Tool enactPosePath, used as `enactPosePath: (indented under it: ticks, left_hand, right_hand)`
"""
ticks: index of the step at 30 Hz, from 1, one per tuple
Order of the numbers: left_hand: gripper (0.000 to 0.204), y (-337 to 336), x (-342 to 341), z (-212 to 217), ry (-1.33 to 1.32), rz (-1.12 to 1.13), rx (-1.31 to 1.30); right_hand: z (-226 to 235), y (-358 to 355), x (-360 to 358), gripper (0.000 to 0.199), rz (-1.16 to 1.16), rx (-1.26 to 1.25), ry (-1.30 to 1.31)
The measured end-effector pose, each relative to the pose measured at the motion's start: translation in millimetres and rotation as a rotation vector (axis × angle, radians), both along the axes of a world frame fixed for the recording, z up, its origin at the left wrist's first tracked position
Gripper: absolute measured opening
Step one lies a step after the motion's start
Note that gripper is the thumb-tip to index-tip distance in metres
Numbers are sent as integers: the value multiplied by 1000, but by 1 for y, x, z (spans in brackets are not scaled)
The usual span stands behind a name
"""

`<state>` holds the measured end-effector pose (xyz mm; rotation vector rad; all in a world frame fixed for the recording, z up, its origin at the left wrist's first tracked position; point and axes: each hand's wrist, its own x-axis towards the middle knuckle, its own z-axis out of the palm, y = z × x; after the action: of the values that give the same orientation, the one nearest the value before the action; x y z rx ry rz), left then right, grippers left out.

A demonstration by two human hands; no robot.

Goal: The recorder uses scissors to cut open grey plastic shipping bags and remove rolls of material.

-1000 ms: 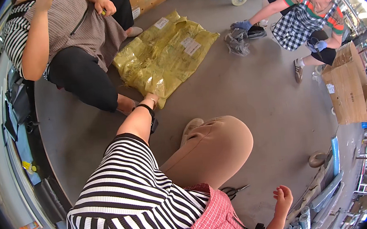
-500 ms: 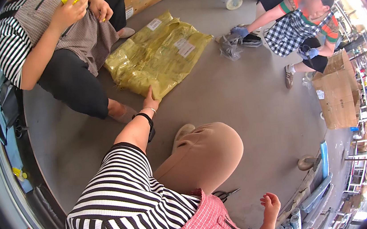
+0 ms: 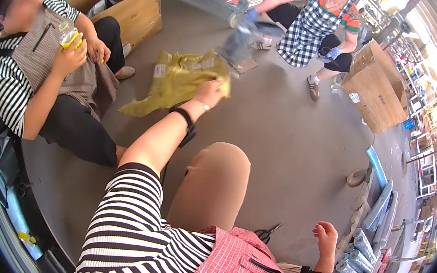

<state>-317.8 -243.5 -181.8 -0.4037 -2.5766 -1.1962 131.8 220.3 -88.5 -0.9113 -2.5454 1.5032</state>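
Note:
Out in front, my left hand [image 3: 210, 92] is closed on the near right edge of a yellow plastic bag [image 3: 178, 82]. The crumpled, see-through bag has white labels and is partly lifted, its left corner trailing low over the floor. My arm wears a dark wristband and a thin bracelet. At the lower right, my right hand [image 3: 325, 236] hangs with nothing in it, its fingers loosely bent and apart. A pair of scissors with dark handles [image 3: 264, 235] lies on the floor beside my knee.
At left a seated person [image 3: 38, 91] holds a yellow-and-clear container [image 3: 70, 39]. Opposite, a crouching person [image 3: 301, 32] in blue gloves handles a blurred plastic bag [image 3: 238, 44]. Cardboard boxes [image 3: 134, 22] stand behind and at right [image 3: 376, 90]. Wrapped rolls [image 3: 361, 249] lie lower right.
My left hand has swung right and up, pulling the yellow bag off its flat spread and bunching it. The crouching person's bag has been raised. My right hand has shifted slightly.

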Motion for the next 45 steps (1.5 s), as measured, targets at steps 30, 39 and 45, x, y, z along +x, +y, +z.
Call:
enactPosePath:
  ticks: [30, 39, 45]
  left_hand:
    - [59, 295, 251, 175, 2, -1528, 279]
    - [46, 305, 257, 153, -161, -1107, -10]
    - [56, 317, 265, 126, -352, -1243, 120]
  right_hand:
    - [11, 15, -30, 31, -295, 637, 598]
    - [39, 50, -14, 33, -770, -436, 897]
    - [28, 54, -12, 32, -552, -755, 1018]
